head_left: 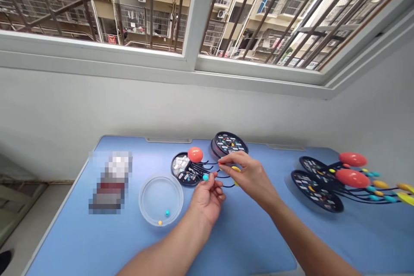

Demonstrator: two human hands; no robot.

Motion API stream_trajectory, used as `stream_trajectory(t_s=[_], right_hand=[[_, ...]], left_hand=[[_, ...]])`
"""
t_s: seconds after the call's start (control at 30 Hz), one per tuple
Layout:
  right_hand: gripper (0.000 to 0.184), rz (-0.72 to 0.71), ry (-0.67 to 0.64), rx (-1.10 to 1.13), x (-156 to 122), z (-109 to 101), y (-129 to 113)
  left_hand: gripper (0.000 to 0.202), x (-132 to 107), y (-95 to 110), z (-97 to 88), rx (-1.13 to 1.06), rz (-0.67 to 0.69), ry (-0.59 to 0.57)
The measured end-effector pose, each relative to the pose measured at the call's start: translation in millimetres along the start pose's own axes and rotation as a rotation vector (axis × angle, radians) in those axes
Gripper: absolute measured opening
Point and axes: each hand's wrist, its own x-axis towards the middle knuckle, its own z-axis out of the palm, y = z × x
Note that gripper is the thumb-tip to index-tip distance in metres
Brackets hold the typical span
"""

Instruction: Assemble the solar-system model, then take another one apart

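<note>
Black wires (210, 169) fan from the black disc (183, 171) beside the orange ball (195, 154) on the blue counter (97, 241). Left grip (207, 198) narrow on a teal bead (205, 177), right grip (249, 177) narrow on a yellow bead (236, 170). We pinch lightly, keeping wires untangled.

The one view comes from the camera on my head; it faces forward and down, close above the tabletop (246, 241), with my left hand (207, 200) and right hand (250, 177) low in frame, and the wall (161, 108) and barred window (194, 13) beyond the far edge.
</note>
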Motion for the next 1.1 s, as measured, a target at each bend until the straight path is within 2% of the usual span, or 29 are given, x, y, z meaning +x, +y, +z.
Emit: stream_trajectory(t_s=[0.13, 0.3, 0.53, 0.73, 1.1], right_hand=[[0.009, -0.017, -0.104, -0.085, 11, 6, 10], [0.007, -0.019, -0.163, -0.098, 14, 12, 17], [0.008, -0.039, -0.175, -0.088, 16, 14, 21], [0.009, -0.064, -0.186, -0.064, 17, 17, 21], [0.009, -0.070, -0.198, -0.058, 15, 17, 18]], left_hand=[[0.011, 3, 4, 3.8, -0.052, 0.018, 0.000], [0.009, 8, 5, 3.3, -0.082, 0.041, -0.009], [0.006, 16, 3, 1.1, -0.114, 0.090, -0.037], [0.016, 18, 4, -1.7, -0.126, 0.129, -0.064], [0.015, 18, 4, 0.3, -0.141, 0.143, -0.074]])
